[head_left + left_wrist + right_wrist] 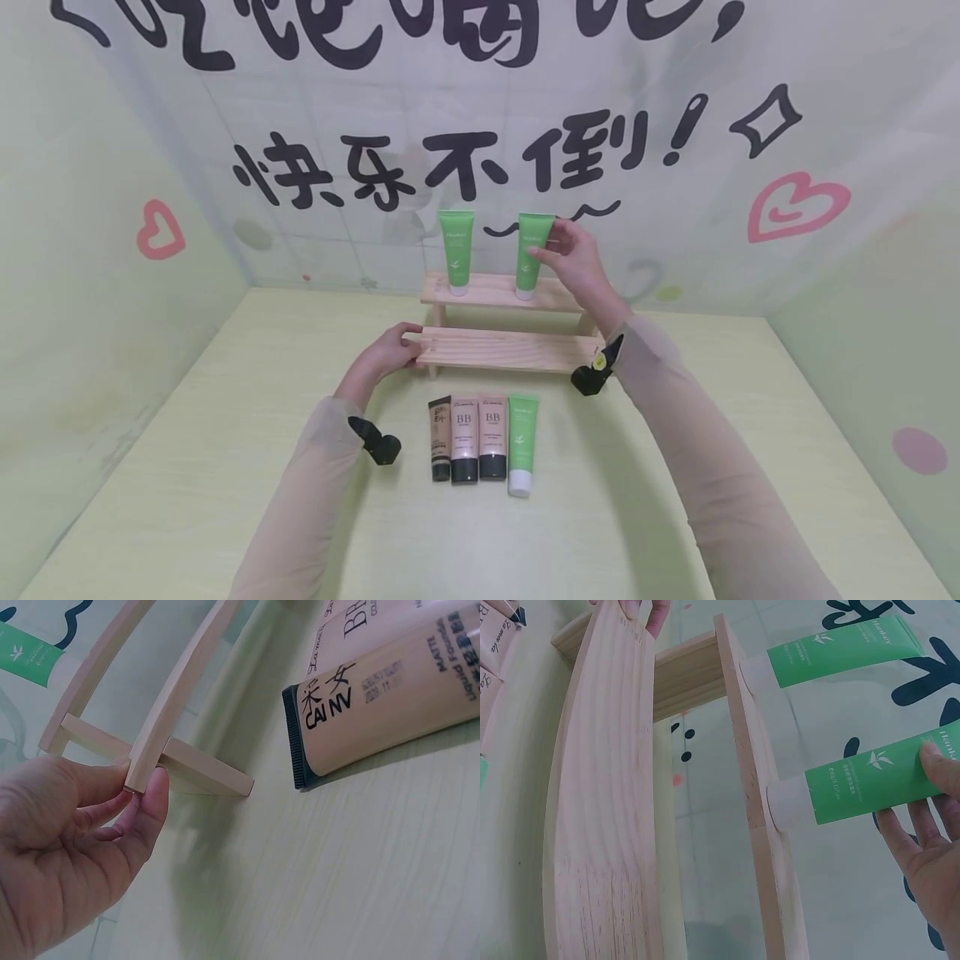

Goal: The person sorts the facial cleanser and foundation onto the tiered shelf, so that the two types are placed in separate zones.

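My right hand point(573, 258) pinches a green tube point(877, 776) with a white cap, between thumb and fingers near its upper end. The tube stands cap down on the upper step of a two-step wooden rack point(510, 348). A second green tube point(457, 254) stands upright on the same step, to the left. My left hand point(82, 840) grips the left end of the rack's lower step between thumb and fingers.
Before the rack lie a tan tube point(440, 437), two pink BB cream tubes point(464, 437) point(492, 437) and a third green tube point(522, 442), side by side on the pale table point(225, 500). A printed wall sheet point(360, 242) stands close behind the rack.
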`<action>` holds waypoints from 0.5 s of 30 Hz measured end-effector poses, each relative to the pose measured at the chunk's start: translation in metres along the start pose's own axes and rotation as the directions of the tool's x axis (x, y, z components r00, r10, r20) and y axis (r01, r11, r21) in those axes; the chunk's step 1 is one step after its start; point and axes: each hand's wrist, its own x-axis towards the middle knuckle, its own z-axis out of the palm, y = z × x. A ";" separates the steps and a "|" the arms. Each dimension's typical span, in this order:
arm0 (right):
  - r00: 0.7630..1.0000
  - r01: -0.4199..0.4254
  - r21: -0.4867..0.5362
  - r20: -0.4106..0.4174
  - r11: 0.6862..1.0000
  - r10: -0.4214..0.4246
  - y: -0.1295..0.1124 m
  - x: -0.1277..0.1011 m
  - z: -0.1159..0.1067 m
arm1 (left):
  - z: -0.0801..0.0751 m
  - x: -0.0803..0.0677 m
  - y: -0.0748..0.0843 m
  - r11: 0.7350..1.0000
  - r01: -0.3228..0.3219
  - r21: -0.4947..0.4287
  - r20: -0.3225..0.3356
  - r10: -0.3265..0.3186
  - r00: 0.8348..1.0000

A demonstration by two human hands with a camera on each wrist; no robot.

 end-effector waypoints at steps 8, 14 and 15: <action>0.999 0.014 0.003 0.028 1.000 -0.014 0.000 -0.002 0.001 | 0.000 -0.007 0.003 1.000 0.001 -0.005 0.001 -0.001 1.000; 0.999 0.012 0.015 0.034 1.000 -0.012 0.001 -0.003 0.001 | 0.000 -0.008 0.004 1.000 -0.005 -0.008 0.002 0.005 1.000; 0.999 0.011 0.015 0.034 1.000 -0.012 0.001 -0.003 0.002 | 0.000 -0.007 0.004 1.000 -0.006 -0.009 0.002 0.006 1.000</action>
